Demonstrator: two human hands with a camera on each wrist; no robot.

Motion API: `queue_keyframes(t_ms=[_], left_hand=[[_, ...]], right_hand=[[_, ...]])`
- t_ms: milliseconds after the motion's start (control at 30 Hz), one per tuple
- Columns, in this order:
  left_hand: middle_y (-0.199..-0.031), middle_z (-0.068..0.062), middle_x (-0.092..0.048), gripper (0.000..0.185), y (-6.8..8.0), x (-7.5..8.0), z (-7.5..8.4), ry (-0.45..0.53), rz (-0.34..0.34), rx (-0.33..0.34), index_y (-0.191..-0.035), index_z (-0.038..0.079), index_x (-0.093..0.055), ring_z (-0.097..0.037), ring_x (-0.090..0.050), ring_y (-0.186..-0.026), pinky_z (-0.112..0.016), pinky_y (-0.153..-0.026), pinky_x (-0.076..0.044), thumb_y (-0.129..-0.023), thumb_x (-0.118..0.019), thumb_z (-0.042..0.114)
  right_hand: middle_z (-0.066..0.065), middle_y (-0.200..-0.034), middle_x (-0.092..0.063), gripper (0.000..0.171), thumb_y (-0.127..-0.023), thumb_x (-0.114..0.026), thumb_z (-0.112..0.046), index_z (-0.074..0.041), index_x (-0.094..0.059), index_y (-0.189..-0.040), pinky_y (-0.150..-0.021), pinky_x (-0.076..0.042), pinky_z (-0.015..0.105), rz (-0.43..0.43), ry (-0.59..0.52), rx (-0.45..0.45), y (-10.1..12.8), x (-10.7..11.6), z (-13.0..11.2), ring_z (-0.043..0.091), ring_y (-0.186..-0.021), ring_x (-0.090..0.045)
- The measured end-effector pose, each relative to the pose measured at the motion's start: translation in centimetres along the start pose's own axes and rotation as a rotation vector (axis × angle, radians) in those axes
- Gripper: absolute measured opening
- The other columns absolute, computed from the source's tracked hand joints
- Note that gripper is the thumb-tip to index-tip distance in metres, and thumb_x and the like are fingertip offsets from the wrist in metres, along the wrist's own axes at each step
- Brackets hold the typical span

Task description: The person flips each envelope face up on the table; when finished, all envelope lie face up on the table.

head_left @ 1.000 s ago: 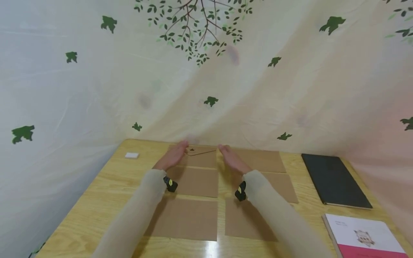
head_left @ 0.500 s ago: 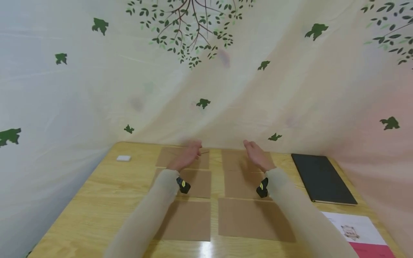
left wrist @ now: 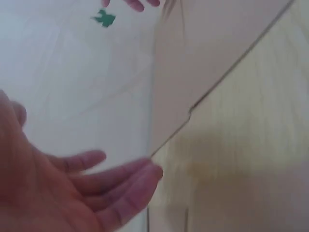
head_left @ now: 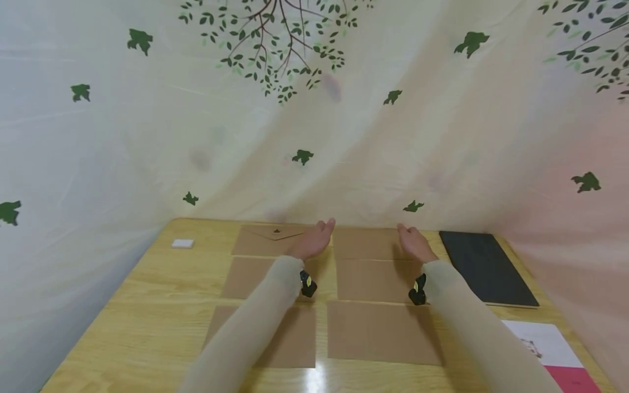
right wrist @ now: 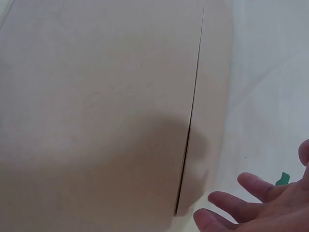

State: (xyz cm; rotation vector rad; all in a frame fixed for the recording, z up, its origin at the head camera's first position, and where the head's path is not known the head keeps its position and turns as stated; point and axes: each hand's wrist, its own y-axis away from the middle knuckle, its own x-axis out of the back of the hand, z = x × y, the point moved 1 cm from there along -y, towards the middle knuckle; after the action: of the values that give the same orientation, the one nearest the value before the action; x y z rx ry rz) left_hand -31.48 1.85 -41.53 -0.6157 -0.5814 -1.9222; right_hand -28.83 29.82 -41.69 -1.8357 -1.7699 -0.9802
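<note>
Brown paper envelopes lie flat in two columns of three rows. At the back left is an envelope [head_left: 257,243] with a V-shaped flap line and a small dark mark. My left hand [head_left: 313,240] is over the inner end of that row, beside the plain back right envelope [head_left: 366,243]. In the left wrist view its fingers [left wrist: 130,193] are loosely extended, fingertips right at an envelope's edge. My right hand [head_left: 414,243] is at the right end of the back right envelope. Its fingers [right wrist: 231,203] are spread and hold nothing.
Nearer lie the middle left envelope [head_left: 248,273], middle right envelope [head_left: 375,281], front left envelope [head_left: 295,344] and front right envelope [head_left: 378,333]. A white block [head_left: 182,243] sits at left. A black notebook [head_left: 484,267] and a white-and-pink book [head_left: 555,346] are at right. A curtain [head_left: 236,136] hangs behind.
Both hands have moved right, from either side of the back left envelope to either side of the back right one. The view has turned slightly right; the envelopes keep their places.
</note>
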Motion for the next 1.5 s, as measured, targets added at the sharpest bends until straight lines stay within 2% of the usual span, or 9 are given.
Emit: queue_keyframes(t_ms=[133, 200, 400, 633, 800, 967, 1200, 1367, 1500], left_hand=[[-0.131, -0.019, -0.049, 0.081, -0.4, -1.0, 0.2, -0.008, 0.066, 0.034, -0.141, -0.001, -0.034, -0.036, -0.044, -0.122, -0.048, -0.101, -0.034, -0.096, -0.012, 0.062], [-0.135, -0.02, -0.046, 0.08, -0.6, -1.3, 0.3, -0.008, 0.089, 0.05, -0.141, -0.002, -0.033, -0.037, -0.043, -0.123, -0.048, -0.101, -0.034, -0.097, -0.012, 0.06], [-0.14, -0.021, -0.041, 0.079, -0.9, -1.8, 0.6, 0.003, 0.106, 0.056, -0.143, -0.002, -0.031, -0.037, -0.039, -0.127, -0.047, -0.104, -0.03, -0.097, -0.013, 0.06], [-0.129, -0.021, -0.051, 0.072, -1.4, -2.1, 0.8, 0.019, 0.17, 0.052, -0.134, -0.004, -0.041, -0.036, -0.047, -0.12, -0.046, -0.099, -0.036, -0.099, -0.017, 0.055], [-0.13, -0.021, -0.05, 0.072, -1.7, -2.4, 0.8, 0.04, 0.198, 0.082, -0.135, -0.004, -0.04, -0.038, -0.046, -0.12, -0.047, -0.1, -0.035, -0.1, -0.018, 0.054], [-0.134, -0.021, -0.048, 0.078, -2.2, -2.7, 0.6, 0.068, 0.216, 0.142, -0.135, -0.004, -0.042, -0.039, -0.044, -0.123, -0.048, -0.102, -0.032, -0.098, -0.015, 0.059], [-0.136, -0.02, -0.048, 0.08, -2.2, -3.0, 0.8, 0.104, 0.227, 0.212, -0.132, -0.004, -0.049, -0.039, -0.041, -0.125, -0.048, -0.104, -0.03, -0.097, -0.015, 0.059], [-0.135, -0.018, -0.049, 0.081, -2.4, -3.3, 0.8, 0.119, 0.227, 0.219, -0.132, -0.003, -0.05, -0.038, -0.042, -0.125, -0.047, -0.103, -0.031, -0.096, -0.015, 0.061], [-0.135, -0.018, -0.05, 0.08, -2.6, -3.6, 0.8, 0.145, 0.216, 0.219, -0.132, -0.003, -0.051, -0.037, -0.043, -0.124, -0.046, -0.103, -0.031, -0.096, -0.018, 0.061]], right_hand=[[0.035, -0.135, -0.035, 0.073, -0.101, -0.012, -0.045, 0.017, -0.028, -0.136, -0.102, -0.028, 0.054, -0.024, 0.002, -0.014, -0.2, -0.1, 0.1, 0.048, -0.125, -0.034], [0.034, -0.136, -0.034, 0.074, -0.101, -0.011, -0.046, 0.016, -0.027, -0.137, -0.104, -0.026, 0.053, -0.028, 0.003, -0.015, -0.3, -0.1, 0.0, 0.048, -0.126, -0.032], [0.033, -0.135, -0.037, 0.074, -0.101, -0.011, -0.047, 0.015, -0.031, -0.135, -0.103, -0.028, 0.054, 0.002, 0.025, -0.021, -0.5, 0.0, 0.3, 0.048, -0.124, -0.035], [0.032, -0.131, -0.041, 0.073, -0.101, -0.014, -0.047, 0.013, -0.035, -0.135, -0.101, -0.031, 0.053, 0.028, 0.019, -0.012, -0.7, -0.1, 0.5, 0.047, -0.122, -0.038], [0.032, -0.135, -0.038, 0.073, -0.101, -0.015, -0.048, 0.013, -0.032, -0.137, -0.102, -0.029, 0.053, 0.033, 0.007, -0.027, -0.9, -0.2, 0.4, 0.047, -0.124, -0.036], [0.033, -0.137, -0.035, 0.074, -0.101, -0.014, -0.049, 0.013, -0.03, -0.138, -0.103, -0.028, 0.054, 0.036, -0.001, -0.035, -0.8, -0.3, 0.4, 0.047, -0.126, -0.033], [0.033, -0.134, -0.037, 0.078, -0.1, -0.013, -0.053, 0.013, -0.029, -0.138, -0.101, -0.029, 0.054, 0.012, -0.022, -0.023, -0.4, -0.3, 0.4, 0.047, -0.124, -0.036], [0.032, -0.137, -0.035, 0.083, -0.098, -0.011, -0.057, 0.013, -0.027, -0.139, -0.102, -0.028, 0.056, -0.008, -0.005, -0.051, -0.1, -0.1, 0.5, 0.047, -0.125, -0.034], [0.032, -0.138, -0.035, 0.083, -0.097, -0.013, -0.058, 0.011, -0.029, -0.139, -0.102, -0.028, 0.056, 0.014, 0.0, -0.08, 0.0, 0.1, 0.7, 0.047, -0.125, -0.034]])
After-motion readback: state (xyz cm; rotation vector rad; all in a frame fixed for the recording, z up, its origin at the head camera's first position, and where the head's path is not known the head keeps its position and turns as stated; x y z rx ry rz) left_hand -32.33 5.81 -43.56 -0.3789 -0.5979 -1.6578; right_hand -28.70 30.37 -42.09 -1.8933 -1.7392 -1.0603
